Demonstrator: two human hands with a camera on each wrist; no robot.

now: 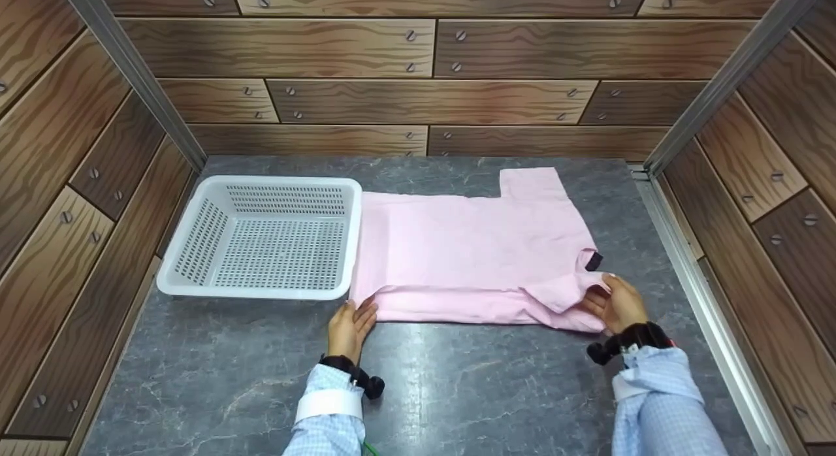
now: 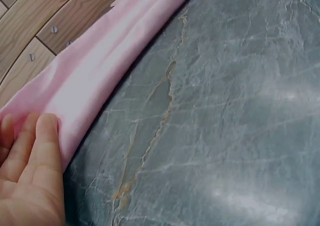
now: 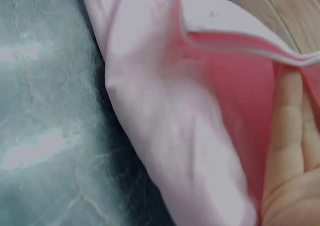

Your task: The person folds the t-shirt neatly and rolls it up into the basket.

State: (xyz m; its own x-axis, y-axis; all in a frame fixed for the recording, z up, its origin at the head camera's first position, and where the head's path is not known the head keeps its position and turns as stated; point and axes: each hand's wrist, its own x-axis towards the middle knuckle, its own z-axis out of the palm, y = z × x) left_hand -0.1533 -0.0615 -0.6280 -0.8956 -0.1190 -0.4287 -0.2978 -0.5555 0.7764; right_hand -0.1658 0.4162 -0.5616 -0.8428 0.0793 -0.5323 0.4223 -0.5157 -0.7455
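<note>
A pink short-sleeved shirt (image 1: 457, 240) lies sideways, its collar end to the right and one sleeve pointing to the back. Along its near side a strip of cloth is doubled over. My left hand (image 1: 351, 328) pinches the near corner at the hem end, fingertips against the pink cloth in the left wrist view. At the collar end my right hand (image 1: 620, 306) holds the shirt's edge, with its fingers (image 3: 287, 116) reaching under a raised edge of cloth. The right thumb is hidden in the right wrist view. A dark label (image 1: 594, 261) shows beside the neck opening.
A white perforated plastic basket (image 1: 258, 291) stands on the left, its right rim beside the shirt's hem end. Wood-patterned walls (image 1: 353, 103) enclose the grey marbled tabletop (image 1: 457, 384) at the back and both sides. A metal rail (image 1: 708, 319) runs along the right side.
</note>
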